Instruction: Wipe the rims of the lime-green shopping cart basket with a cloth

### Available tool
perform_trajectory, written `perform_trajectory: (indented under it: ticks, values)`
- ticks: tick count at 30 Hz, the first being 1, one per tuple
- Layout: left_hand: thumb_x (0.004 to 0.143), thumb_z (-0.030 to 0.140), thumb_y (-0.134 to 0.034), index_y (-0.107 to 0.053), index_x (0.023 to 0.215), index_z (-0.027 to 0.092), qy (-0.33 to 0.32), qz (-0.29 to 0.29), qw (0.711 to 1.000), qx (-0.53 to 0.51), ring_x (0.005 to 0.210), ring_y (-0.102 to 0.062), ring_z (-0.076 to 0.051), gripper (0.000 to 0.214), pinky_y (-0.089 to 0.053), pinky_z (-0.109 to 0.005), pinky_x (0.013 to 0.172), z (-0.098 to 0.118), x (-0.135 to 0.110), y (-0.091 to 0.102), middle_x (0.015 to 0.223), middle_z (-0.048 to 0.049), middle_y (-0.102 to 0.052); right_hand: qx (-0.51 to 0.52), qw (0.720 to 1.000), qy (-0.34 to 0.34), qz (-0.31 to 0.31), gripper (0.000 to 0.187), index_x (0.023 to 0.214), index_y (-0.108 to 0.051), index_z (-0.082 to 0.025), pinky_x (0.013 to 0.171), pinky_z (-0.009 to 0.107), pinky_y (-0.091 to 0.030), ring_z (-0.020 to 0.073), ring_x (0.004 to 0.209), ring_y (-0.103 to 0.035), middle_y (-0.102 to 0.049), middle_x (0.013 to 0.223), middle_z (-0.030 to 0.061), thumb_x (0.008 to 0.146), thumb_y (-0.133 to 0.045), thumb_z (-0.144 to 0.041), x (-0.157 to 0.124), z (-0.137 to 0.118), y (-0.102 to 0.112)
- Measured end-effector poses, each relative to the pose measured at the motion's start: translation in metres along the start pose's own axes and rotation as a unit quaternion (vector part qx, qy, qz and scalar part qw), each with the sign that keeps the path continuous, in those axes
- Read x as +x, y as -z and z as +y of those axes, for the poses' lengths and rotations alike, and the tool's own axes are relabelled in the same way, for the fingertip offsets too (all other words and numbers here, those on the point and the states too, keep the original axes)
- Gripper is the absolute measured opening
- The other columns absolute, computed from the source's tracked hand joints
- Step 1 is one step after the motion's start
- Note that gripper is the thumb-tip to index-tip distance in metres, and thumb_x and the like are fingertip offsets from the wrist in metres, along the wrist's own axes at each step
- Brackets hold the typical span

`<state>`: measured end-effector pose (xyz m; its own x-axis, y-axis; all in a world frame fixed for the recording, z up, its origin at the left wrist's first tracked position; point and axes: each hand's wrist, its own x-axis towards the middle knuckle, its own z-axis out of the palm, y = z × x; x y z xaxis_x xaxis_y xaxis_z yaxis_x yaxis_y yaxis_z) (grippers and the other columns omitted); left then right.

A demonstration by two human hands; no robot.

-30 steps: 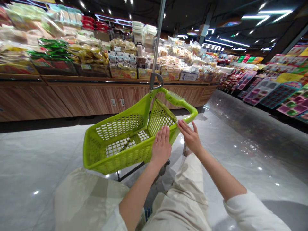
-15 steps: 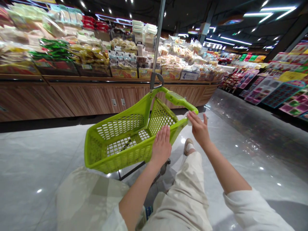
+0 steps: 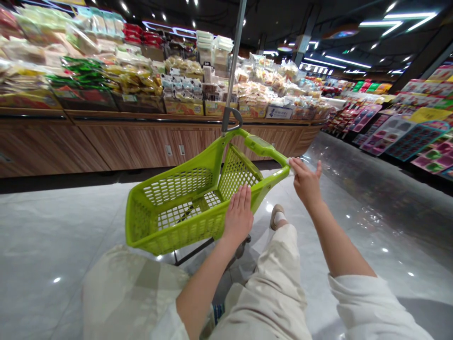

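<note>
A lime-green plastic shopping basket [image 3: 170, 208] on a wheeled frame stands in front of me and holds nothing. My left hand [image 3: 239, 217] lies flat on its near rim, fingers stretched out. My right hand [image 3: 307, 182] is at the right end of the green handle [image 3: 264, 146]. Its fingertips press a small white wipe [image 3: 290, 164] against the handle, and the thumb sticks up. A grey pole [image 3: 233, 61] rises from the basket's far end. My knees in beige trousers [image 3: 276, 283] fill the foreground.
A long wooden counter [image 3: 123, 141] stacked with packaged food [image 3: 141, 80] runs behind the basket. Slanted displays of coloured goods [image 3: 406, 127] line the right side. A glossy tiled aisle [image 3: 354, 203] runs between them. My shoe [image 3: 276, 215] rests beside the basket.
My right hand has slid up and to the right along the handle with the white wipe. The left hand and the basket have barely moved.
</note>
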<state>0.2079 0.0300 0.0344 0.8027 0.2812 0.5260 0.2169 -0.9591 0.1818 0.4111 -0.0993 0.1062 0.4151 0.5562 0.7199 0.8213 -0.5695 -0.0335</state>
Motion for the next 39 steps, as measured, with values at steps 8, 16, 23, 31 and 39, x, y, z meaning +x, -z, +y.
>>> perform_trajectory:
  ticks: [8, 16, 23, 31, 39]
  values:
    - [0.086, 0.019, -0.047, -0.012, 0.154, 0.004, 0.001, -0.008, 1.000, 0.005, 0.152, -0.015, -0.025, 0.079, -0.022, -0.043, 0.122, 0.000, -0.001, 0.000, 0.164, -0.0157, -0.020, 0.005, 0.990, 0.129, -0.053, 0.058, 0.142, -0.049, -0.026, 0.123, 0.053, -0.004, 0.0192, 0.132, -0.054, -0.058, 0.142, 0.0058, 0.089, -0.035, -0.004, -0.011, -0.014, 0.002]
    - [0.086, 0.021, -0.048, -0.012, 0.155, 0.004, 0.003, 0.001, 1.000, 0.010, 0.152, -0.015, -0.026, 0.080, -0.022, -0.043, 0.123, 0.000, -0.001, -0.001, 0.164, -0.0156, -0.019, -0.002, 0.994, 0.098, -0.044, 0.056, 0.142, -0.049, -0.020, 0.122, 0.051, -0.016, 0.0199, 0.136, -0.050, -0.053, 0.146, 0.0106, 0.091, -0.032, -0.005, -0.013, -0.022, -0.003]
    - [0.087, 0.020, -0.046, -0.011, 0.155, 0.004, -0.004, -0.004, 1.000, 0.019, 0.152, -0.014, -0.025, 0.079, -0.021, -0.043, 0.123, -0.001, -0.002, -0.002, 0.164, -0.0156, -0.017, -0.020, 0.999, 0.026, -0.023, 0.058, 0.139, -0.052, -0.025, 0.121, 0.060, -0.010, 0.0224, 0.132, -0.054, -0.058, 0.141, 0.0082, 0.088, -0.035, -0.003, -0.001, 0.004, 0.005]
    - [0.086, 0.020, -0.047, -0.011, 0.155, 0.004, -0.002, -0.003, 1.000, 0.021, 0.152, -0.013, -0.025, 0.079, -0.021, -0.042, 0.123, -0.001, -0.002, -0.001, 0.164, -0.0161, -0.018, 0.007, 0.984, 0.164, -0.066, 0.060, 0.145, -0.045, -0.023, 0.124, 0.049, -0.008, 0.0178, 0.135, -0.051, -0.053, 0.146, 0.0079, 0.089, -0.034, -0.003, -0.019, -0.029, 0.003]
    - [0.086, 0.020, -0.046, -0.009, 0.155, 0.005, 0.002, 0.006, 1.000, 0.003, 0.152, -0.017, -0.026, 0.080, -0.022, -0.044, 0.122, -0.001, -0.002, -0.003, 0.163, -0.0162, -0.020, -0.011, 0.999, 0.033, -0.003, 0.059, 0.143, -0.047, -0.023, 0.120, 0.057, -0.014, 0.0224, 0.134, -0.052, -0.055, 0.144, 0.0102, 0.089, -0.034, -0.004, -0.010, -0.015, -0.002]
